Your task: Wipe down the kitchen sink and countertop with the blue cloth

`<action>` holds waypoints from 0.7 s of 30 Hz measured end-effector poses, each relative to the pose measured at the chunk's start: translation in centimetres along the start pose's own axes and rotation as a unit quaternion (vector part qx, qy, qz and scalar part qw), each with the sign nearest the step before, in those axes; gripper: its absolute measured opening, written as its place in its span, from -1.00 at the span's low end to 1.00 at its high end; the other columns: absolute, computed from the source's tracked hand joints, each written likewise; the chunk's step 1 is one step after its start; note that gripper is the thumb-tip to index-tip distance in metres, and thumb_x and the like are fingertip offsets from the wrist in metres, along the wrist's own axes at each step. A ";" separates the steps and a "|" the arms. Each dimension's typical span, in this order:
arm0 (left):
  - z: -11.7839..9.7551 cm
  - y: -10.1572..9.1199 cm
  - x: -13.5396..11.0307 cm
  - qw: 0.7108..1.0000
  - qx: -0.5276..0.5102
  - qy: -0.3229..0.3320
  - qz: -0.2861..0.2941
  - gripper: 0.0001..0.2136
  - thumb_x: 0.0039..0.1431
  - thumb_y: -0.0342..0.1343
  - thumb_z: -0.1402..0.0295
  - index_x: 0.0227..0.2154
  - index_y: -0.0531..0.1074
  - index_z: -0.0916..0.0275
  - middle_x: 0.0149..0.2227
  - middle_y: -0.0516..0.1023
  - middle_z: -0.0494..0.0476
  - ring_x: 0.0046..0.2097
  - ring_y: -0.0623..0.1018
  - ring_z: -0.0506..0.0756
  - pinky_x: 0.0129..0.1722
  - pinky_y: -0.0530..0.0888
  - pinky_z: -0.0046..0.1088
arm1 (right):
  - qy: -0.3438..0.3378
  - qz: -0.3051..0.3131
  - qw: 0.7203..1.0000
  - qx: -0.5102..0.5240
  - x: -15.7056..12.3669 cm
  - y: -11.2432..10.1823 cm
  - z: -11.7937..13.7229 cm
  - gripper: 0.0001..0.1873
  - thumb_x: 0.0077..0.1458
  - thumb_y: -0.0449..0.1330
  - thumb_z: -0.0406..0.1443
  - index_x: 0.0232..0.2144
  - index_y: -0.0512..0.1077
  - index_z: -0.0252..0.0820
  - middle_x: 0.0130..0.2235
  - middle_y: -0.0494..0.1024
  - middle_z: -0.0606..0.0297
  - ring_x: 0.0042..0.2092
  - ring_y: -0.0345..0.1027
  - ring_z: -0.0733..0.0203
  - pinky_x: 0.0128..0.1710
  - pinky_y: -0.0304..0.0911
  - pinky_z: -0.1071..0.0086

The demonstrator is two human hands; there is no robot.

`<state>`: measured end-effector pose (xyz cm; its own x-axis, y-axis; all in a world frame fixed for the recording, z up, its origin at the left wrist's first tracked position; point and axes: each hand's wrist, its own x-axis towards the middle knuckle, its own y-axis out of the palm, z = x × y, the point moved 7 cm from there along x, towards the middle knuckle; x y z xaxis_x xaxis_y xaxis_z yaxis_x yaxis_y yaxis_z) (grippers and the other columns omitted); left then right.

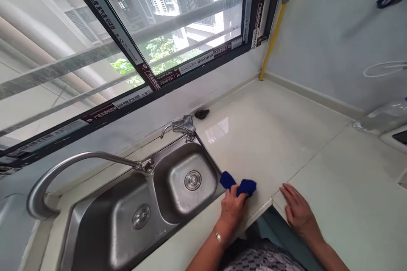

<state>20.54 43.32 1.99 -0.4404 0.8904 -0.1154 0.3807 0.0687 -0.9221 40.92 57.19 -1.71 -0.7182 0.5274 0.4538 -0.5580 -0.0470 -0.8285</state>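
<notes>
A bunched dark blue cloth (246, 187) lies under my left hand (233, 207), whose fingers are closed on it. Hand and cloth are on the pale countertop (254, 144), right beside the corner of the double steel sink (165, 216). To the right, my right hand (297, 211) rests flat on the counter near the inner corner edge, its fingers stretched out and holding nothing. A metal band shows on my left wrist.
A large curved faucet (85, 154) arches over the left basin, and a small spout (173, 127) stands behind the right one. Near it lie a grey rag (188, 123) and a dark scrubber (202, 114). A yellow pipe (272, 42) rises in the corner. Clear plastic bottle (381, 118) lies at right.
</notes>
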 end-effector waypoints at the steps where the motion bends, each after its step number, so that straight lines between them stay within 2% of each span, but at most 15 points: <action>1: 1.3 -0.3 -1.0 1.000 -0.001 -0.004 -0.003 -0.70 0.34 -0.05 0.24 0.00 0.52 -0.07 0.12 0.44 0.28 0.02 0.49 0.29 -0.17 0.59 -0.17 | 0.002 0.003 1.000 0.000 0.0 0.0 0.0 -0.25 0.21 -0.05 -0.44 0.42 -0.06 -0.06 0.32 0.26 0.07 0.33 0.17 -0.09 0.25 0.26 -0.09; 4: 4.8 -1.1 -2.6 0.999 -0.028 -0.027 -0.014 -0.72 0.32 -0.02 0.21 -0.04 0.54 -0.06 0.13 0.44 0.28 0.06 0.50 0.27 -0.12 0.59 -0.19 | 0.018 0.009 1.000 -0.002 -0.1 -0.1 -0.1 -0.25 0.20 -0.05 -0.44 0.41 -0.03 -0.03 0.32 0.26 0.09 0.32 0.18 -0.08 0.25 0.27 -0.09; 6: 6.4 -1.7 -1.8 0.994 -0.077 -0.063 -0.035 -0.76 0.29 0.03 0.20 -0.08 0.54 -0.04 0.12 0.45 0.27 0.05 0.52 0.26 -0.12 0.58 -0.20 | 0.027 0.012 1.000 -0.002 -0.1 -0.2 0.0 -0.25 0.20 -0.04 -0.43 0.40 -0.02 -0.03 0.32 0.26 0.09 0.33 0.17 -0.08 0.26 0.26 -0.09; 8: 7.7 -2.3 0.3 0.977 -0.155 -0.125 -0.076 -0.77 0.28 0.03 0.19 -0.10 0.52 0.02 0.05 0.48 0.27 -0.02 0.56 0.23 -0.12 0.56 -0.21 | 0.032 0.017 0.999 -0.002 -0.2 -0.2 0.0 -0.26 0.20 -0.04 -0.43 0.40 -0.01 -0.02 0.32 0.26 0.11 0.33 0.17 -0.08 0.26 0.26 -0.08; 11: 9.2 -2.7 4.0 0.941 -0.238 -0.195 -0.140 -0.73 0.33 -0.07 0.20 -0.07 0.45 0.14 -0.06 0.50 0.27 -0.07 0.57 0.20 -0.06 0.52 -0.21 | 0.034 0.019 0.999 -0.007 -0.3 -0.1 -0.3 -0.27 0.21 -0.06 -0.42 0.40 0.00 0.01 0.32 0.27 0.13 0.33 0.18 -0.07 0.25 0.27 -0.07; 16: 11.4 -3.3 8.5 0.904 -0.265 -0.254 -0.218 -0.72 0.35 -0.12 0.22 -0.07 0.42 0.21 -0.02 0.43 0.29 0.01 0.51 0.18 0.07 0.45 -0.25 | 0.028 0.014 0.999 -0.015 -0.7 -0.3 -0.6 -0.33 0.24 -0.04 -0.38 0.38 0.07 -0.02 0.30 0.31 0.12 0.29 0.23 -0.08 0.17 0.32 -0.03; 21: 16.2 -5.1 12.7 0.841 -0.266 -0.377 -0.284 -0.64 0.39 -0.20 0.20 0.05 0.34 0.26 0.02 0.43 0.39 0.06 0.48 0.22 0.03 0.44 -0.21 | 0.057 0.029 0.998 -0.005 -0.9 -0.5 -0.7 -0.35 0.25 -0.04 -0.37 0.36 0.10 0.01 0.31 0.30 0.16 0.29 0.23 -0.09 0.18 0.28 -0.08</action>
<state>-0.15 46.95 -0.75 -0.9876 0.1221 -0.0984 0.1568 0.7567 -0.6347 42.08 57.34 -1.95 -0.6967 0.6179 0.3646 -0.5120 -0.0722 -0.8560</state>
